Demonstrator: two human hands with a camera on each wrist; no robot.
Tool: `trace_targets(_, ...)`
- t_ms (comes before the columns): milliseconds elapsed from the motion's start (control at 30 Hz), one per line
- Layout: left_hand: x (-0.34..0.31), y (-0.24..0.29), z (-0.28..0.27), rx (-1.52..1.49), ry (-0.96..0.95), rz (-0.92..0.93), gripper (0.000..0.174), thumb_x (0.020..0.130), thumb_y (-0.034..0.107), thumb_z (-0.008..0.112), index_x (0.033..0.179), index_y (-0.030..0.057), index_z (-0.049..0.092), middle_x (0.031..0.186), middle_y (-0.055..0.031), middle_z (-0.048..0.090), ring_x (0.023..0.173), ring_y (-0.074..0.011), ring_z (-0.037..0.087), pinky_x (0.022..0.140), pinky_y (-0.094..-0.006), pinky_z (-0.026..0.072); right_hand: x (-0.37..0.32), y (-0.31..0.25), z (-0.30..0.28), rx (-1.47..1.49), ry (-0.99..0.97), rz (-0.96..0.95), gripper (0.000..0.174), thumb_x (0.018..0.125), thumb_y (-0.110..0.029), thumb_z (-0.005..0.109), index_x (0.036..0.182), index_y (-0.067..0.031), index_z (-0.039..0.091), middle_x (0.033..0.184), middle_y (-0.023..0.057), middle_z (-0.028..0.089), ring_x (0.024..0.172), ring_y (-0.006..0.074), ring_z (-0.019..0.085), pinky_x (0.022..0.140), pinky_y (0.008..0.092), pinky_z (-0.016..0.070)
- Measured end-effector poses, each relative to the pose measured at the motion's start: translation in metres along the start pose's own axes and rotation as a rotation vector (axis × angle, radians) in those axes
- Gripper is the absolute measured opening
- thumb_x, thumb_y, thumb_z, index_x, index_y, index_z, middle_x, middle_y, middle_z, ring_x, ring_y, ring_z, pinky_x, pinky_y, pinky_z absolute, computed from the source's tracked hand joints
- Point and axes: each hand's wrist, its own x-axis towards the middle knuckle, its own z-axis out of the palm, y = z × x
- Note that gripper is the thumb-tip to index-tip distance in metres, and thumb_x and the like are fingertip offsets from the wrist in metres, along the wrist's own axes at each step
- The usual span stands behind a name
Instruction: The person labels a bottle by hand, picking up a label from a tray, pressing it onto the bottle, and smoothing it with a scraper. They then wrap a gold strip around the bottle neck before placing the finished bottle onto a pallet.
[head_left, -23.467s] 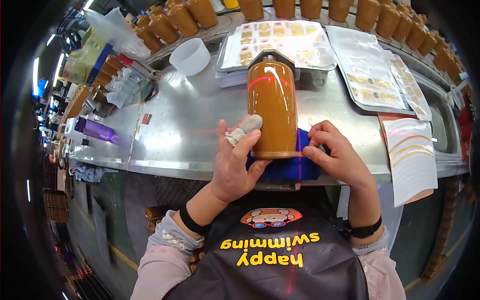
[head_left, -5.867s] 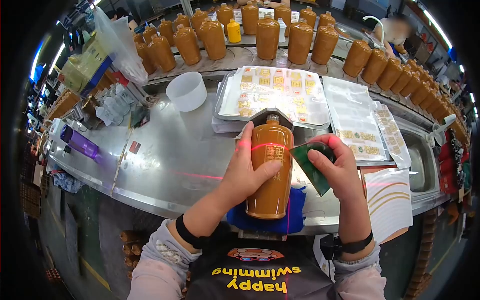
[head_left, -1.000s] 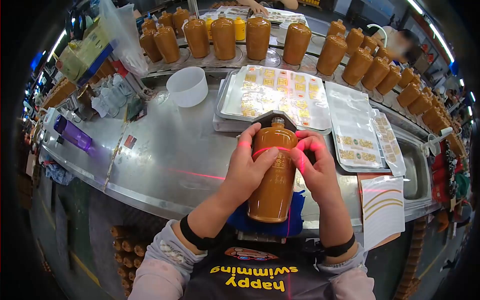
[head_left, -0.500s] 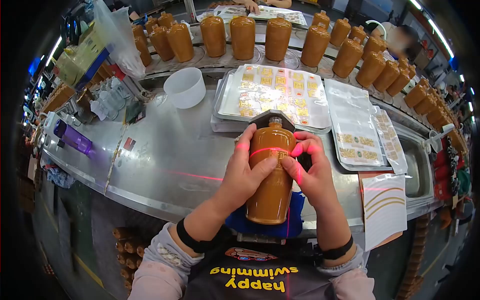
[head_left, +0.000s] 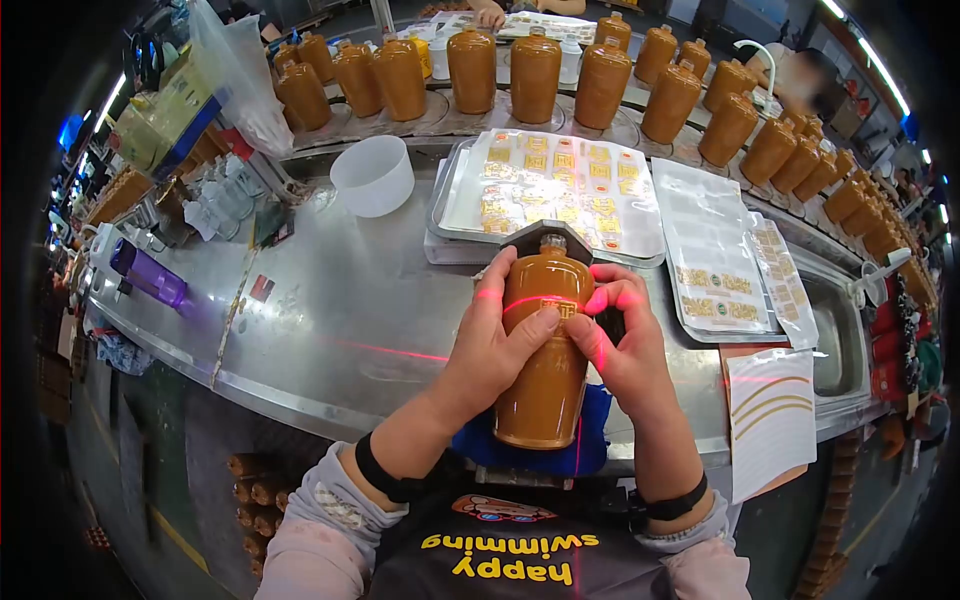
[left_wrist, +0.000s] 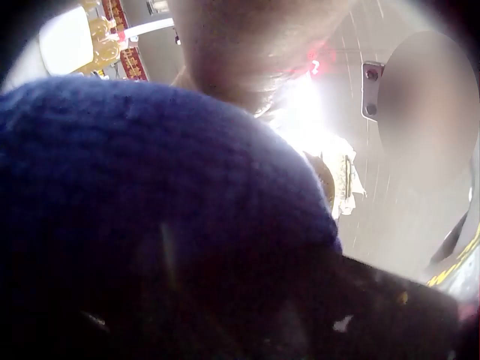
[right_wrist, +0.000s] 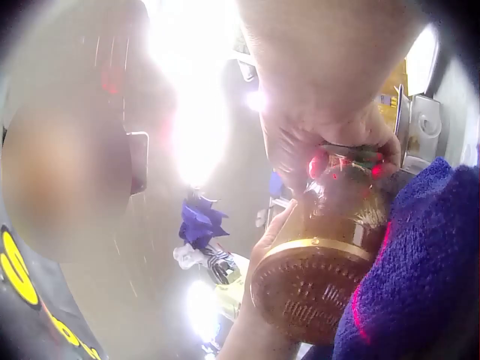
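Note:
A glossy brown bottle (head_left: 540, 400) with a clear glass neck leans in a black holder (head_left: 575, 240), its base over a blue cloth (head_left: 594, 430). My left hand (head_left: 487, 345) grips its left side, thumb across the front beside gold characters (head_left: 558, 309). From the right, my right hand (head_left: 638, 345) presses its thumb at the lettering's edge, fingers bent by the bottle's side. A dark green edge (right_wrist: 367, 157) shows at the right fingers in the right wrist view, where the bottle's ridged base (right_wrist: 304, 300) also faces the camera. Blue towelling fills much of the left wrist view.
Gold sticker sheets (head_left: 540, 185) lie on a tray behind the holder, more sheets (head_left: 710, 250) to their right. A white tub (head_left: 372, 178) stands at back left. Brown bottles (head_left: 535, 80) line the curved conveyor. A purple bottle (head_left: 150, 277) lies far left; a sink (head_left: 838, 350) is right.
The bottle, plain 23.5 s ago, bears gold characters from 5.9 s ago, when my right hand held a green scraper. Lately my right thumb has come onto the lettering. Conveyor bottles have shifted.

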Motion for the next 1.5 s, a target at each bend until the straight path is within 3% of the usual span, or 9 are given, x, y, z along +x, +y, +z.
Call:
trace_targets(833,-0.003,-0.002,-0.002,0.007,-0.011,0.044,0.087,0.093,0.032,0.066,0.149,-0.0129,0.017,0.140,-0.0261,0.043,0.129,-0.0286,0.047,0.108,-0.0365,0.0375,0.001,0.003,0.003,0.034,0.008,0.025,0.022,0.082,-0.014,0.076,0.094,-0.0063,0.058,0.125,0.0159,0.050,0.108,0.0212,0.053,0.074,0.0278,0.0480)
trace_targets(1067,0.002,-0.003,-0.002,0.020,0.012,0.026,0.082,0.093,0.034,0.065,0.145,-0.0142,0.023,0.138,-0.0281,0.045,0.129,-0.0304,0.047,0.107,-0.0372,0.0382,-0.003,0.008,0.003,-0.034,0.032,-0.069,0.024,0.082,-0.015,0.077,0.095,-0.0062,0.058,0.125,0.0175,0.051,0.110,0.0229,0.053,0.078,0.0303,0.0485)
trace_targets(1500,0.007,-0.007,-0.001,0.123,0.048,0.044,0.078,0.093,0.035,0.063,0.142,-0.0160,0.030,0.138,-0.0302,0.045,0.127,-0.0338,0.049,0.107,-0.0386,0.0379,-0.004,0.008,0.006,0.005,0.037,-0.054,0.028,0.082,-0.015,0.078,0.097,-0.0064,0.056,0.126,0.0174,0.050,0.111,0.0241,0.053,0.079,0.0309,0.0485)
